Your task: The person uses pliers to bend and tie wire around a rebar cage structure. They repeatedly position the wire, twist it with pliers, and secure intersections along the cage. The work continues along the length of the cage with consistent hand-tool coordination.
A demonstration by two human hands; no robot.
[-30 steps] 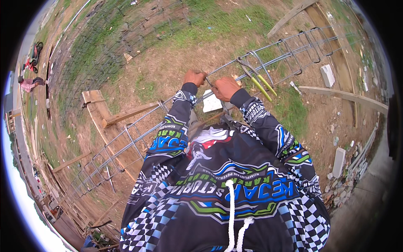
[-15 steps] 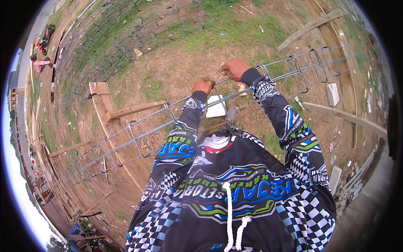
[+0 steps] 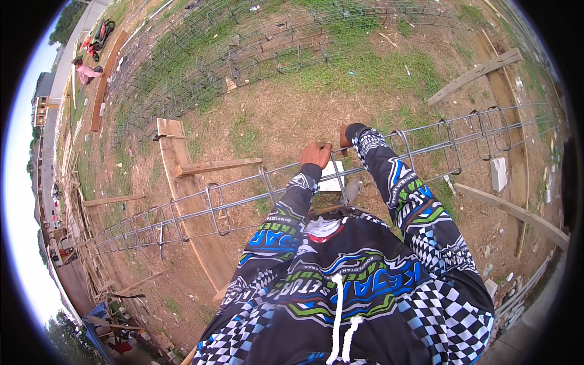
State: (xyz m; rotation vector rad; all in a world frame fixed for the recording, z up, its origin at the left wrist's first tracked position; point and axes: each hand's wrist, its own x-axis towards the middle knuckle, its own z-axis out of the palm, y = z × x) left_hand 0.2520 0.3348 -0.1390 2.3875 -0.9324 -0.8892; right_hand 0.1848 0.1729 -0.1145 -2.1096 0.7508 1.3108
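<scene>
"Since the earlier frame, the right hand (image 3: 345,139) has moved closer to the left hand (image 3: 316,154), and now they are just beside each other."

"And what does the left one hold?"

"It is mostly closed. Its fingers bend over the upper bar of a long cage of grey steel bars (image 3: 243,201), near the top of a square steel ring (image 3: 339,177). If there is also some small piece between the fingers, I cannot tell."

"The right hand, is it open or closed?"

"That I cannot tell, because its own black patterned sleeve (image 3: 380,159) covers a big part. I see only that it is at the same upper bar, on the other side of the ring's top."

"Where exactly is the cage?"

"It runs across, in front of the person's body, from the lower left toward the upper right. At the left it passes above a wide, light-brown wooden plank (image 3: 204,246). Behind the ring, a flat white block (image 3: 326,183) shows."

"Anything farther away?"

"Yes. On the grass are other cages of dark steel (image 3: 261,55). At the far left, a person in a pink top (image 3: 87,72) is near a red and black motorbike (image 3: 99,41)."
</scene>
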